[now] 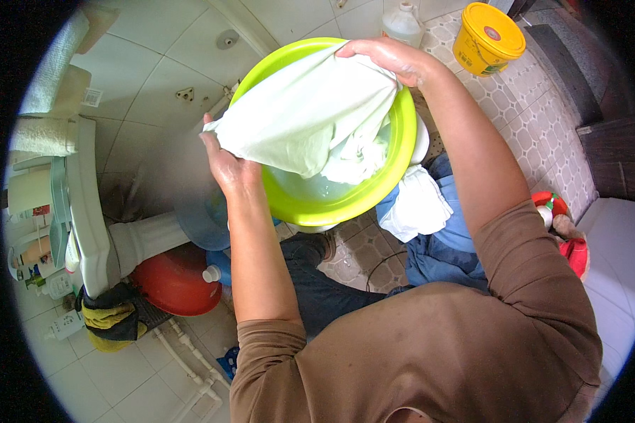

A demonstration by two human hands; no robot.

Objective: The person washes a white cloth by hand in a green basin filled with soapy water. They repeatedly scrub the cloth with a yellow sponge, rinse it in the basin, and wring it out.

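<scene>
Between my two hands a wet white cloth [301, 111] is stretched out over a lime-green plastic basin [344, 209]. My left hand [233, 164] grips one corner of it at the basin's left side. At the upper right, my right hand [386, 58] holds the opposite edge, and its fingers are partly hidden by the cloth. A bunched part of the cloth hangs down to the cloudy water [307, 185] in the basin. White cloth [418, 203] also lies over blue denim just below the basin's right side.
A white pedestal sink [87, 211] with bottles stands left, a red basin [177, 280] beneath it. A yellow lidded bucket [489, 39] and a translucent jug [404, 26] stand on the tiled floor beyond. White pipes [190, 359] run along the lower left. Right is a white appliance or cabinet [614, 275].
</scene>
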